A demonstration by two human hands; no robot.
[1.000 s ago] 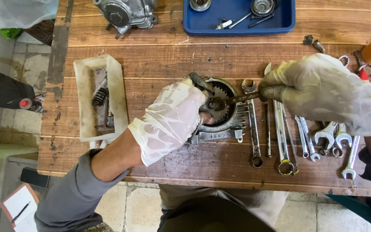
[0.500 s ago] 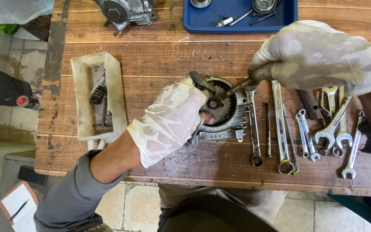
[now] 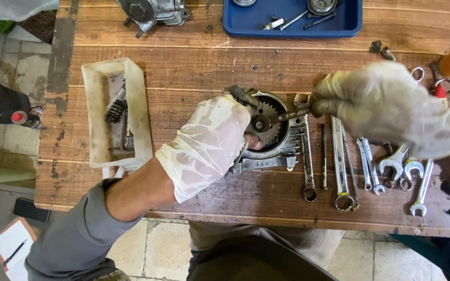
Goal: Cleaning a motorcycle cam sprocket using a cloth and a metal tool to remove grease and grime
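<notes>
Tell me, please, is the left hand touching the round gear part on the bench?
Touching. The head view shows the left hand wrapped around the gear part, its thumb pressed against the rim.

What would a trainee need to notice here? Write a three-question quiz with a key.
1. True or false: the left hand rests on the gear assembly.
2. What lies in the white tray at the left of the bench? A) spanners B) a spring and metal parts C) a hammer
3. Fill in: the right hand holds a thin ____ whose tip meets the gear's centre.

Key
1. True.
2. B; the spanners lie loose on the bench, right of the gear.
3. Tool; its exact kind is hard to tell.
</notes>
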